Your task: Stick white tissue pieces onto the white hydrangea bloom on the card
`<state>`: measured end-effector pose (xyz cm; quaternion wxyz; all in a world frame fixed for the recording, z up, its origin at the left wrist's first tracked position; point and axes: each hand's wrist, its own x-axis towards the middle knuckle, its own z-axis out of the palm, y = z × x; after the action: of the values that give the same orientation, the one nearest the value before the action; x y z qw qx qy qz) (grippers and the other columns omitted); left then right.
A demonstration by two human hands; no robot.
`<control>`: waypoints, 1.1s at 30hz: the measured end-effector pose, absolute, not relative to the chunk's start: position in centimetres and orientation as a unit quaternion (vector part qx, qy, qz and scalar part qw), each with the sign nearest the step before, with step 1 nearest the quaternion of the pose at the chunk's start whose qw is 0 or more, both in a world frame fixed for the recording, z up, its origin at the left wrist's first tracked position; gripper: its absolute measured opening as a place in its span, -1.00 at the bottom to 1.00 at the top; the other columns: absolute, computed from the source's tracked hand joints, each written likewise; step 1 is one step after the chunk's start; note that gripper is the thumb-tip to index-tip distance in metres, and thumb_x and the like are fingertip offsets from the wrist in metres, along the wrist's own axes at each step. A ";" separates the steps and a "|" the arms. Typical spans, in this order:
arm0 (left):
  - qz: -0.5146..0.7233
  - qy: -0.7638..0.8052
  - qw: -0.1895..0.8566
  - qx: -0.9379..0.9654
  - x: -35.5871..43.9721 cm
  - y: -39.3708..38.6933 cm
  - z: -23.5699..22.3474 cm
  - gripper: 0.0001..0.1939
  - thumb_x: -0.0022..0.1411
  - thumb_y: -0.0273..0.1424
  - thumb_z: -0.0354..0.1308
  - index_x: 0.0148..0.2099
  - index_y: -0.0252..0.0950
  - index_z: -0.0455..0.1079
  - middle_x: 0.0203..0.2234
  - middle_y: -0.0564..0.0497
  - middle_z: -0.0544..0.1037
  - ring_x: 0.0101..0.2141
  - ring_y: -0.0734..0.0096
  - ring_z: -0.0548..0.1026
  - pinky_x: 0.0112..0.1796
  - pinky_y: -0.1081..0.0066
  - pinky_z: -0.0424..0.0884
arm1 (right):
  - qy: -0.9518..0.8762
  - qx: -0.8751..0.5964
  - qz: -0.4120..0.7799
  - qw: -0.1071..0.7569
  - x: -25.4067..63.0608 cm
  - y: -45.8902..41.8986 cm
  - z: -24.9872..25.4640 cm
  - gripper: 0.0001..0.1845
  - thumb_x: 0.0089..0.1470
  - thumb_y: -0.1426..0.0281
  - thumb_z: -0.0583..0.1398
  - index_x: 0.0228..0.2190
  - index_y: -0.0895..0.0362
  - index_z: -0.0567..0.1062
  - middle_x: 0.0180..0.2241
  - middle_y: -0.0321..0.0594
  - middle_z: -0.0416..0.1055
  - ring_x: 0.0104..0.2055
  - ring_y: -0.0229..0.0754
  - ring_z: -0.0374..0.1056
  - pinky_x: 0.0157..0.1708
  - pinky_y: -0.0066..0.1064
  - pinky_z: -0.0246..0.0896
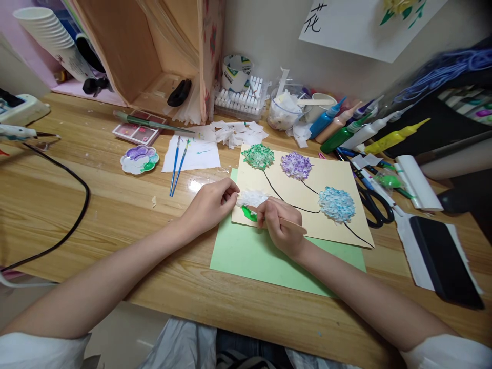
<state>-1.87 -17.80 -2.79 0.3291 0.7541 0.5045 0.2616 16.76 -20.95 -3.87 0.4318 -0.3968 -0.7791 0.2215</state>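
My right hand (282,223) grips a flat wooden craft stick (294,225), its far end over a white paper-shred flower (252,197) on a cream card (265,228). A green painted leaf (249,214) lies just below that flower. My left hand (213,202) is closed, fingertips curled together at the card's left edge beside the white flower; what they hold, if anything, is hidden. The card also bears green (259,156), purple (296,165) and blue (337,204) shredded-paper flowers with black stems. Underneath lies a light green sheet (280,261).
Left of the card are two paintbrushes (180,166) on white paper (203,154) and a paint palette (139,160). Behind stand a tub of paper scraps (284,110) and several paint bottles (344,133). Black scissors (374,207) and a phone (446,261) lie right.
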 end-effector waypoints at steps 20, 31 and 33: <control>0.282 0.647 0.091 0.702 -5.1 -12.8 -2.2 -0.84 0.23 -0.38 0.04 -0.19 -0.32 0.37 -0.23 -0.11 0.50 -0.17 0.19 0.43 -0.14 0.26 0.34 | -0.781 -0.276 0.218 0.515 17.1 -21.4 -4.1 -0.62 0.25 0.50 -0.13 -0.55 0.10 0.28 -0.66 -0.30 0.22 -0.57 -0.25 0.11 -0.54 -0.40 0.01; 0.217 0.653 -0.015 0.726 -3.1 -7.6 -2.2 -0.87 0.23 -0.42 0.06 -0.23 -0.29 0.42 -0.21 -0.15 0.48 -0.10 0.11 0.38 -0.18 0.28 0.32 | -0.792 -0.256 0.194 0.520 17.2 -21.4 -4.0 -0.62 0.24 0.51 -0.13 -0.54 0.11 0.30 -0.68 -0.32 0.19 -0.59 -0.26 0.10 -0.55 -0.41 0.02; 0.230 0.655 -0.016 0.720 -3.3 -7.1 -2.0 -0.82 0.26 -0.43 0.00 -0.25 -0.29 0.43 -0.24 -0.15 0.50 -0.12 0.12 0.40 -0.19 0.28 0.32 | -0.791 -0.250 0.190 0.526 17.2 -21.3 -3.9 -0.62 0.25 0.50 -0.13 -0.54 0.11 0.30 -0.68 -0.32 0.20 -0.58 -0.26 0.10 -0.55 -0.41 0.02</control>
<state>-3.27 -7.11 -2.05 -0.0163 0.7200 0.6547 0.2298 17.18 -21.35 -3.91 0.5261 -0.2496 -0.7905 0.1896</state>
